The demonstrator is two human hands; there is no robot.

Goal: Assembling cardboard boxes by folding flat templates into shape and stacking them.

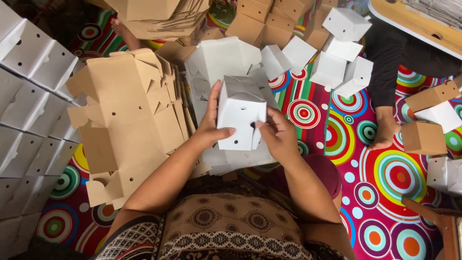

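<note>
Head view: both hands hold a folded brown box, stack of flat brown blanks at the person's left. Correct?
Not quite. The head view shows the box held between the left hand and right hand is white, not brown. The rest stands: the stack of flat brown blanks lies at the person's left.

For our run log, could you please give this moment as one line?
left hand: grips white box | right hand: grips same box | beside: brown flat cartons
</note>
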